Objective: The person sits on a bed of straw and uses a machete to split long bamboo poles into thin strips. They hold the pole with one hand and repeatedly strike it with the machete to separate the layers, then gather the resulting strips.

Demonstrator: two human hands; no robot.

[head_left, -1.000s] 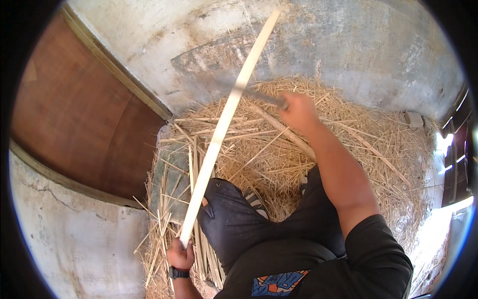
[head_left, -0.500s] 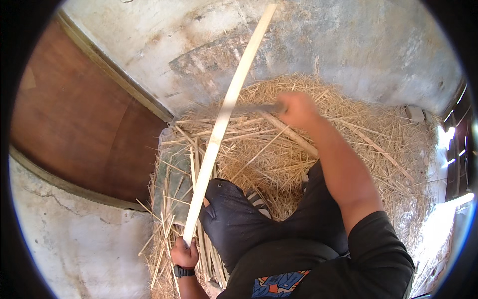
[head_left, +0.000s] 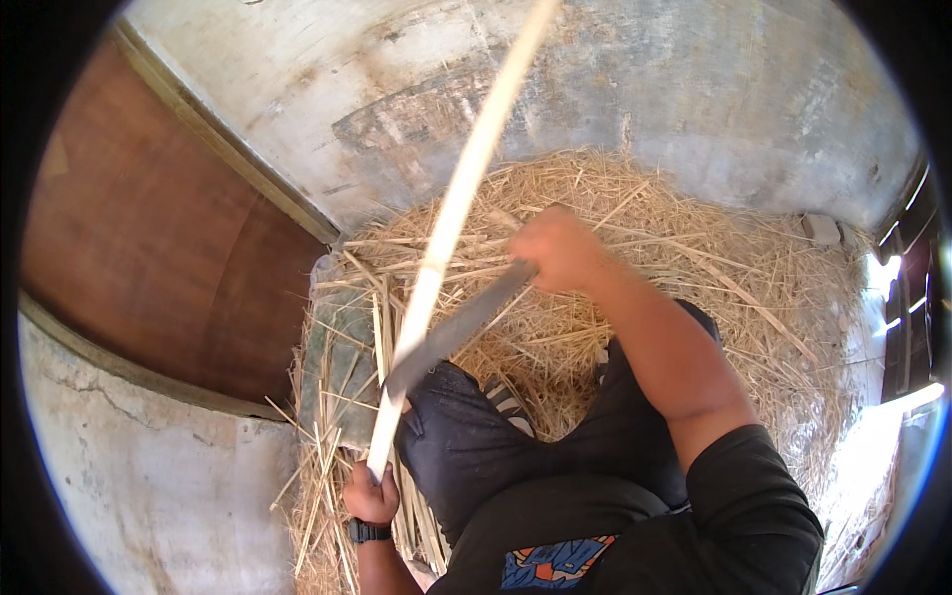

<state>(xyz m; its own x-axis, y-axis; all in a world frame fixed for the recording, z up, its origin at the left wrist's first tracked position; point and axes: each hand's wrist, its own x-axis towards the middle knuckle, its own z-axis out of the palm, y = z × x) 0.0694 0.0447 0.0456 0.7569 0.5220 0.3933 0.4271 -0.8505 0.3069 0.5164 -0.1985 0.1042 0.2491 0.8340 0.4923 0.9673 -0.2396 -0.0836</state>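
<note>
My left hand (head_left: 372, 494) is closed around the lower end of a long, pale bamboo strip (head_left: 451, 223). The strip slants up and to the right, and its far end runs out at the top of the picture. In my right hand (head_left: 557, 250) is the handle of a machete (head_left: 466, 322), with the fist wrapped round it. Its dark, broad blade points down and left and crosses over the strip a little above my left hand. Whether the edge touches the strip I cannot tell.
Shavings (head_left: 555, 347) cover the floor around my feet. Several slats (head_left: 392, 317) lie beside my left knee. A stained wall (head_left: 694, 99) rises ahead, and a brown door panel (head_left: 159, 228) stands at the left. A small block (head_left: 821, 229) sits by the wall at far right.
My right hand has come nearer and slightly left, and the machete blade has swept down along the strip toward my left hand. My left hand has hardly moved.
</note>
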